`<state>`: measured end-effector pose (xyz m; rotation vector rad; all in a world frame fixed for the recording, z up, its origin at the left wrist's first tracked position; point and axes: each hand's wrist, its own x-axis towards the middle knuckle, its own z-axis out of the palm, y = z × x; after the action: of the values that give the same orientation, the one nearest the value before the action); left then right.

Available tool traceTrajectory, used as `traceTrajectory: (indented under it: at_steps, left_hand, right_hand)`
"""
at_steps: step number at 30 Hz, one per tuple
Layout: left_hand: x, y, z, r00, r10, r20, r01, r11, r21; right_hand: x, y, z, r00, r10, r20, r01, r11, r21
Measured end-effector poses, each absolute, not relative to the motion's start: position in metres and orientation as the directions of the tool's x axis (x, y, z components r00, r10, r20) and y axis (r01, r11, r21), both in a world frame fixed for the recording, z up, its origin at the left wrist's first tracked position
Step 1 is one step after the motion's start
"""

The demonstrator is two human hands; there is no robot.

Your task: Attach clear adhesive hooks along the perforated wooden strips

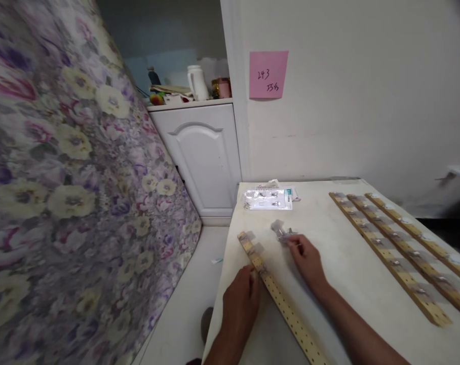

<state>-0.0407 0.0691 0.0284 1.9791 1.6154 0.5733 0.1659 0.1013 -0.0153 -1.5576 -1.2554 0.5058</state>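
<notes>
A long wooden strip (pixel 283 300) with rows of small holes lies slantwise on the white table. Near its far end it carries a few small clear plastic cards (pixel 257 248) with tiny shiny pieces. My left hand (pixel 240 296) is closed, fingertips against the strip's left edge; what lies under the fingers is partly hidden. Farther right, my right hand (pixel 306 259) pinches at the near side of a small pile of clear cards (pixel 278 231). A clear card seems to be between thumb and finger, but it is blurred.
Several similar wooden strips (pixel 385 251) filled with clear cards lie at the right of the table (pixel 331 299). Clear packaging (pixel 267 199) rests at the back left. A flowered curtain (pixel 81 192) hangs left, beside a white cabinet (pixel 203 162). A pink note (pixel 268 74) is on the wall.
</notes>
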Motion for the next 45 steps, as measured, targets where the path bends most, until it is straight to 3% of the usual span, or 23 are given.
traceTrajectory:
  at_steps: [3, 7, 14, 23, 26, 30, 33, 37, 41, 45]
  left_hand:
    - [-0.04, 0.068, 0.034, 0.172, 0.985, -0.029, 0.769, -0.116, 0.629]
    - [-0.04, 0.068, 0.036, 0.166, 0.985, -0.047, 0.786, -0.103, 0.609]
    - [-0.042, 0.069, 0.03, 0.195, 0.98, -0.044, 0.813, -0.136, 0.566]
    - [-0.035, 0.071, 0.037, 0.174, 0.983, 0.054, 0.641, -0.155, 0.751]
    - [-0.031, 0.072, 0.032, 0.23, 0.973, 0.027, 0.47, -0.135, 0.872]
    - [-0.026, 0.074, 0.022, 0.296, 0.951, -0.086, 0.164, 0.039, 0.986]
    - [-0.025, 0.074, 0.02, 0.336, 0.929, -0.154, -0.038, 0.176, 0.984]
    - [-0.026, 0.073, 0.022, 0.333, 0.929, -0.164, -0.176, 0.232, 0.957]
    - [-0.028, 0.072, 0.023, 0.293, 0.934, -0.204, -0.234, 0.277, 0.932]
    - [-0.027, 0.075, 0.02, 0.315, 0.911, -0.267, -0.175, 0.332, 0.927]
  right_hand:
    - [0.198, 0.111, -0.023, 0.45, 0.836, 0.314, 0.57, 0.001, -0.822]
    - [0.21, 0.122, -0.036, 0.386, 0.879, 0.28, 0.679, -0.065, -0.732]
    - [0.203, 0.132, -0.032, 0.409, 0.884, 0.228, 0.707, -0.15, -0.691]
    - [0.201, 0.117, -0.02, 0.455, 0.829, 0.326, 0.485, 0.077, -0.871]
    - [0.185, 0.103, -0.009, 0.383, 0.86, 0.338, 0.404, 0.173, -0.898]
    - [0.163, 0.089, 0.005, 0.167, 0.84, 0.515, 0.412, 0.415, -0.811]
    - [0.154, 0.081, 0.008, 0.028, 0.785, 0.619, 0.47, 0.536, -0.701]
    - [0.146, 0.071, 0.006, -0.149, 0.766, 0.625, 0.484, 0.608, -0.63]
    - [0.146, 0.063, 0.005, -0.173, 0.766, 0.619, 0.51, 0.607, -0.609]
    - [0.147, 0.062, 0.003, -0.175, 0.769, 0.614, 0.498, 0.608, -0.619]
